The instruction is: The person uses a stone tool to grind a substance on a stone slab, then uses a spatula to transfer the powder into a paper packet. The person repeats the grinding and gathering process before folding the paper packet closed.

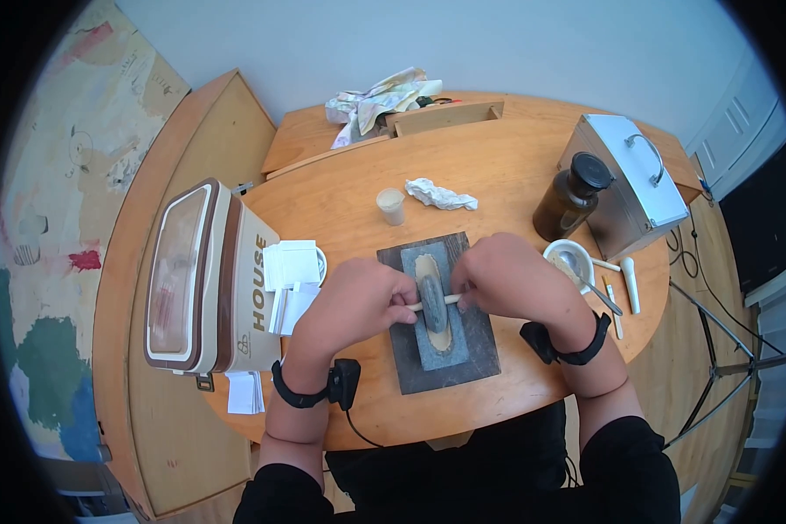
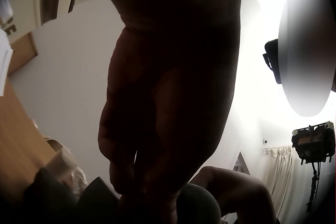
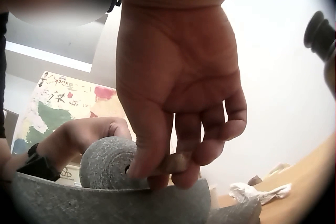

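Observation:
A grey stone wheel [image 1: 432, 304] stands upright in the long slot of a boat-shaped stone trough [image 1: 444, 344], which holds pale powder. The trough lies on a dark board [image 1: 483, 358]. A wooden rod runs through the wheel. My left hand [image 1: 363, 299] grips the rod's left end and my right hand [image 1: 517, 278] its right end. In the right wrist view, thumb and fingers of the right hand [image 3: 181, 87] pinch the rod [image 3: 176, 164] beside the wheel [image 3: 109, 165]. The left hand [image 2: 163, 113] is dark in the left wrist view, its fingertips partly hidden.
At the left stand a HOUSE case [image 1: 244, 288] and white papers [image 1: 292, 265]. Beyond the board are a cup [image 1: 391, 207] and crumpled tissue [image 1: 441, 195]. To the right are a brown jar [image 1: 568, 205], a metal box [image 1: 624, 179], a bowl [image 1: 554, 250] with a spoon, and a pestle [image 1: 630, 286].

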Demonstrator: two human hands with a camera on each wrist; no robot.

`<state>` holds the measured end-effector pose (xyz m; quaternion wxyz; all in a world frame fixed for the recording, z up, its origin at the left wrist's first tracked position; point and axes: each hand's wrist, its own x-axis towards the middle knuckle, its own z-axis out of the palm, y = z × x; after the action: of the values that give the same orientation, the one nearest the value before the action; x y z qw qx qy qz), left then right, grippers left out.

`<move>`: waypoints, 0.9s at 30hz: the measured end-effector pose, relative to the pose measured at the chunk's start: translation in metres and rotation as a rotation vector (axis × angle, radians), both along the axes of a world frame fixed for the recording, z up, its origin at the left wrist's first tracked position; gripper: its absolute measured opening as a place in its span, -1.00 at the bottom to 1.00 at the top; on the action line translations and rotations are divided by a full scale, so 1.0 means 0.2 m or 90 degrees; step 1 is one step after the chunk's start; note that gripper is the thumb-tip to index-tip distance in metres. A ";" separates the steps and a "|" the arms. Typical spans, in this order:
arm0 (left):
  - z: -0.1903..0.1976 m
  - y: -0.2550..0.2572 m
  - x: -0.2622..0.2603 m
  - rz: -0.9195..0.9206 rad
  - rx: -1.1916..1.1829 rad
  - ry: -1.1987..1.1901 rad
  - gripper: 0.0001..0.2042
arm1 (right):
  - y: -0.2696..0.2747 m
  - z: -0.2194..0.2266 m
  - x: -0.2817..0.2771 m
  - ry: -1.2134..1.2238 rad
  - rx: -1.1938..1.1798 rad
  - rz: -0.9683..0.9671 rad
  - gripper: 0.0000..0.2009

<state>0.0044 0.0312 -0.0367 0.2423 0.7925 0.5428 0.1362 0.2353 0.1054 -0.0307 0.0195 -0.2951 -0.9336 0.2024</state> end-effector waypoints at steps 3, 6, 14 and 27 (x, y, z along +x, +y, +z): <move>0.02 -0.01 0.00 -0.035 -0.041 0.004 -0.80 | -0.03 0.01 0.02 -0.015 -0.010 0.030 -0.88; 0.03 -0.03 0.01 -0.071 -0.074 -0.008 -0.82 | -0.07 0.02 0.03 -0.037 0.011 0.063 -0.87; 0.08 -0.08 0.04 -0.103 -0.054 0.020 -0.78 | -0.12 0.07 0.05 -0.072 0.058 0.091 -0.91; 0.04 -0.07 0.04 -0.097 0.007 0.047 -0.79 | -0.09 0.02 0.03 -0.064 0.065 0.081 -0.88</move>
<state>0.0118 0.0169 -0.0291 0.2278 0.8371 0.4890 0.0911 0.2420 0.0868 -0.0260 -0.0254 -0.2440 -0.9592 0.1404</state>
